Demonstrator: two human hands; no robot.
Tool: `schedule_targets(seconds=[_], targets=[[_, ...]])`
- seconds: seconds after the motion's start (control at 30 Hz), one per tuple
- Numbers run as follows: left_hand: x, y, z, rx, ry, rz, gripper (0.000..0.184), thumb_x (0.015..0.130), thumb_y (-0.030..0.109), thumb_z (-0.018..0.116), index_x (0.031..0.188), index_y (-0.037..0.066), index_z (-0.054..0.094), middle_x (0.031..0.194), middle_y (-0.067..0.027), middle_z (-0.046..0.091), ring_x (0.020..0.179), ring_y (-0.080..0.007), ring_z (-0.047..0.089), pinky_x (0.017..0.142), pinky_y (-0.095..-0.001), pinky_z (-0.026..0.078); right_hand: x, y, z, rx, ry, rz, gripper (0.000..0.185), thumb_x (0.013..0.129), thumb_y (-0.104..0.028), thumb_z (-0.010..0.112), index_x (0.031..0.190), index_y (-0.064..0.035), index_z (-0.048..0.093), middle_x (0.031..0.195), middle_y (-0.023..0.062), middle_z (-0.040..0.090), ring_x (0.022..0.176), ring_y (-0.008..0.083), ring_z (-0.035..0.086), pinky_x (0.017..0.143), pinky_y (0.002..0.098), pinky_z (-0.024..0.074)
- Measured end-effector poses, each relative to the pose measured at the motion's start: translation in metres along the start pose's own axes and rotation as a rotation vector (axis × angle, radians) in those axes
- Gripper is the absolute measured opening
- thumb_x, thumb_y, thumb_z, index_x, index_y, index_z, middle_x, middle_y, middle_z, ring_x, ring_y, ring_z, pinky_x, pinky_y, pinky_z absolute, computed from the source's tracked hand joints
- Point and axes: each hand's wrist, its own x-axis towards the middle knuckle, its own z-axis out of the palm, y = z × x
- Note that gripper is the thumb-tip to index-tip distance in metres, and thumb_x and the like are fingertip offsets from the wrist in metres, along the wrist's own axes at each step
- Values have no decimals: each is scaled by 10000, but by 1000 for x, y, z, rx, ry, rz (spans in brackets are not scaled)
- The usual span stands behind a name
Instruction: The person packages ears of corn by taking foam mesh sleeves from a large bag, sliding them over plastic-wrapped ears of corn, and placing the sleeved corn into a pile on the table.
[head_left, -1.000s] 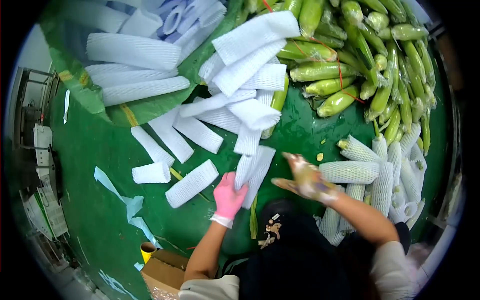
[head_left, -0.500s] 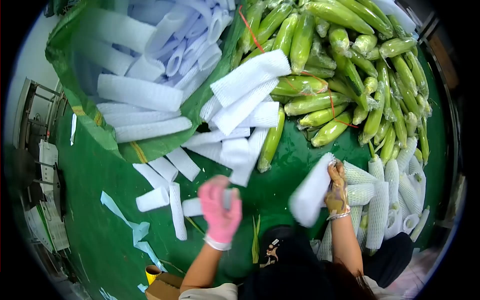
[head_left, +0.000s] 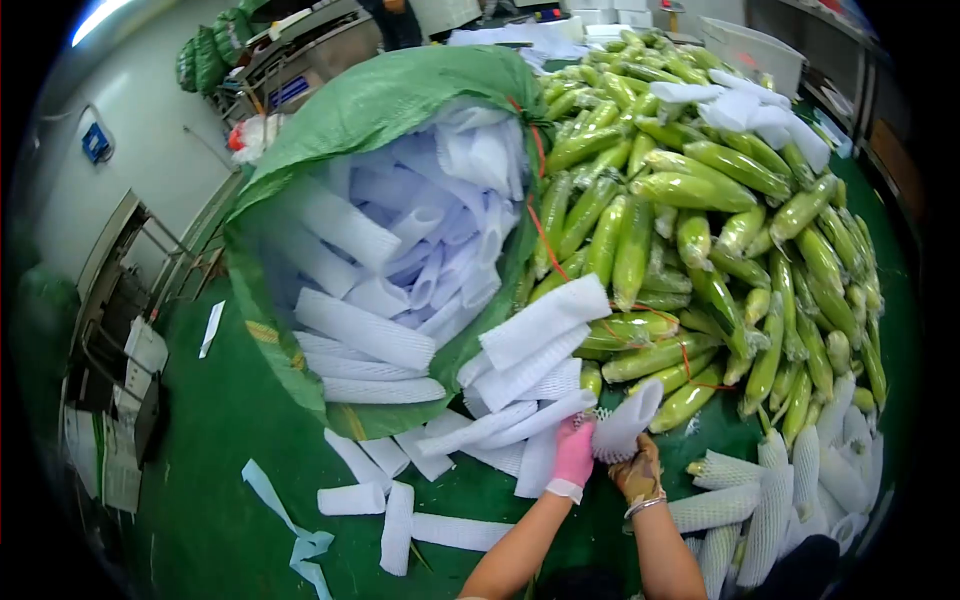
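Evidently, the right hand (head_left: pixel 638 470) had its fingers closed on the lower end of a white foam sleeve (head_left: pixel 627 422), which tilted up and to the right, its wide end open. The left hand (head_left: pixel 572 458), in a pink glove, had its fingers drawn narrow beside the sleeve's frilled end; whether they gripped anything could not be told. Just beyond them lay a bare-sleeved corn ear (head_left: pixel 592 380), partly hidden. Both hands were to the near right of the green sack (head_left: pixel 440 75).

Some ears were already in foam: the sleeved ears (head_left: pixel 770 510) lay in a group farther right of the sack and nearer the person. Far more had only clear film, in the big heap (head_left: pixel 690 185) directly to the sack's right, so the work looked to be at a fairly early stage.

The sack lay with its mouth open toward the person, packed with empty sleeves (head_left: pixel 345 225). Loose sleeves (head_left: pixel 545 325) spilled past its right rim, and others (head_left: pixel 397 528) were scattered on the floor (head_left: pixel 220 430) in front. Beyond the heap, to the sack's far right, stood a whitish bin (head_left: pixel 750 55), its contents too unclear to name.
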Motion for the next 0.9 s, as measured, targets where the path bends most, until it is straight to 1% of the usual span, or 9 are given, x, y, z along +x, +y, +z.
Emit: schedule_targets(seconds=[0.13,0.2,0.27,0.37,0.43,0.53,0.63,0.7,0.9], targets=[[8,2,-63,1559,2,501,280,778,288,595,986,101,614,952,-130,656,904,-319,617,797,-414,479,29,63,-39,-394,-177,-298,227,833,-128,616,1032,-19,606,991,105,637,857,233,613,785,333,510],[6,8,-82,1465,50,529,268,803,351,571,921,123,644,932,-103,670,866,-326,624,773,-420,487,37,82,-47,-868,-27,-425,253,805,-90,647,1042,-11,609,993,107,640,845,205,605,780,319,504],[-6,3,-90,1355,-18,-13,310,848,350,558,996,86,626,843,-131,662,783,-289,642,730,-372,504,50,94,-60,-82,-340,-123,339,843,-154,631,1117,42,597,1001,112,660,905,175,614,827,286,483],[-31,10,-66,673,4,-257,348,877,333,578,1038,26,608,866,-90,661,771,-201,623,734,-321,495,-30,75,-7,-988,-207,-709,293,845,-57,584,1118,49,592,1005,115,659,915,180,621,818,274,490],[-63,31,-26,178,70,-610,381,915,305,572,1106,-25,571,1012,-61,638,871,-151,599,786,-286,483,-56,57,6,-478,-29,-379,193,880,-175,517,885,-1,602,824,61,630,739,163,600,677,290,488],[-110,77,4,-16,-57,-798,432,878,258,603,1211,-1,507,1091,-91,616,965,-198,585,832,-323,467,-159,16,92,-1117,12,-569,97,823,-82,589,810,12,573,740,53,603,651,137,551,622,270,458],[-109,86,16,2,-114,-584,456,824,218,638,1202,5,502,1081,-114,613,966,-245,578,828,-350,462,-146,-13,118,-1486,-82,-538,212,755,-172,727,773,-3,600,746,116,606,660,177,562,597,322,459],[-81,81,16,192,-139,-295,478,788,192,662,1197,9,498,1075,-130,611,967,-276,574,825,-368,459,-98,-20,115,-1670,-260,-964,272,774,-266,728,735,-35,591,712,139,604,642,279,555,613,360,470],[-24,101,-3,1092,-177,456,566,679,114,734,1181,20,487,1055,-177,604,969,-370,560,816,-422,449,-32,-42,158,-1456,-543,-455,249,824,-119,528,1034,-88,658,1008,112,655,931,293,614,828,347,483]])
